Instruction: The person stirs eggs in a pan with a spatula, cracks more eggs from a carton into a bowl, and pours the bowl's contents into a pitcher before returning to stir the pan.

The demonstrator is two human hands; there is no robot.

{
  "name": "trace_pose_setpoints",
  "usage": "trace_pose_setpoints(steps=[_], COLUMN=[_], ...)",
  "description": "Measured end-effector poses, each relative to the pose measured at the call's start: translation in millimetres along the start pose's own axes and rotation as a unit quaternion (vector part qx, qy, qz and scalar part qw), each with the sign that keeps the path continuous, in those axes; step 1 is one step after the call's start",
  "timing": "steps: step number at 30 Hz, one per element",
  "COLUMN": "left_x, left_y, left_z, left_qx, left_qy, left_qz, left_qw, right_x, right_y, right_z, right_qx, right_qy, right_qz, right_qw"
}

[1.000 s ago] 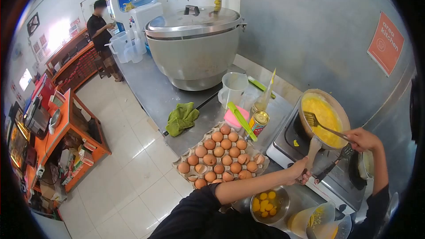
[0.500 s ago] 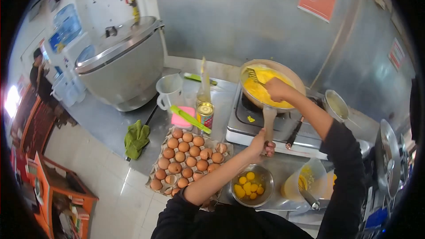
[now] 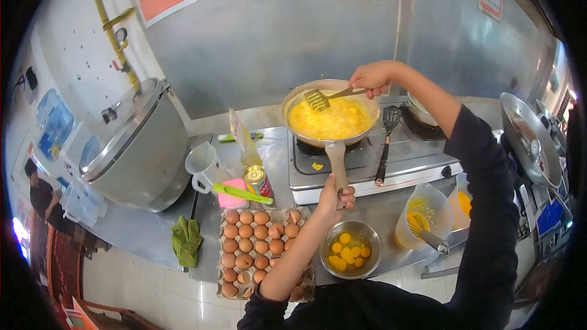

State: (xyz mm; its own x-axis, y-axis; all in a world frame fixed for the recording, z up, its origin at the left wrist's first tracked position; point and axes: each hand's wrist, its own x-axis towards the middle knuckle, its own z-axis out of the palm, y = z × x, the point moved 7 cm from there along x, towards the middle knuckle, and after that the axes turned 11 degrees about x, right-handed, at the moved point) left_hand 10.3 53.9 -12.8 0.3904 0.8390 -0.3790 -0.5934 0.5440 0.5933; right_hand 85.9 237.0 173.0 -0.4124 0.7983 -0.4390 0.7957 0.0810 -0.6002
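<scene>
On the stove [image 3: 364,160], the pan [image 3: 337,157] of yellow egg sits with its handle running straight back toward the person. The left hand [image 3: 335,194] is clenched round the handle's near end, over the desk [image 3: 150,223]. The right hand [image 3: 371,78], above the pan's far right rim, grips a spatula [image 3: 319,100]; its shaft runs leftward, head in the egg.

Steel counter [image 3: 278,153] carries, left to right: large cooker [image 3: 131,146], green cloth [image 3: 186,238], jug [image 3: 205,165], egg tray [image 3: 257,244], bowl of yolks [image 3: 350,249], gas stove [image 3: 361,168].
</scene>
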Motion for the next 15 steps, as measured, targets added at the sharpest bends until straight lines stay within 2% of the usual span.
trace_pose_setpoints(steps=[1,5,7,11,15], left_x=[1,5,3,2,2], left_y=[-1,-1,0,0,0], left_z=[-1,-4,-3,-3,-3], left_qx=[0.006,0.022,0.022,0.038,0.043], left_qy=[-0.004,-0.005,-0.014,-0.015,-0.020], left_qz=[-0.005,0.001,0.002,-0.011,-0.023], left_qw=[1.000,1.000,1.000,0.999,0.999], right_x=[-15,-51,-58,-33,6], right_y=[-1,-1,0,18,28], right_z=[2,10,27,47,66], right_qx=[-0.021,-0.094,-0.156,-0.100,0.026], right_qy=[-0.034,-0.065,-0.138,-0.114,-0.069], right_qz=[-0.007,-0.007,-0.038,-0.067,-0.088], right_qw=[0.999,0.993,0.977,0.986,0.993])
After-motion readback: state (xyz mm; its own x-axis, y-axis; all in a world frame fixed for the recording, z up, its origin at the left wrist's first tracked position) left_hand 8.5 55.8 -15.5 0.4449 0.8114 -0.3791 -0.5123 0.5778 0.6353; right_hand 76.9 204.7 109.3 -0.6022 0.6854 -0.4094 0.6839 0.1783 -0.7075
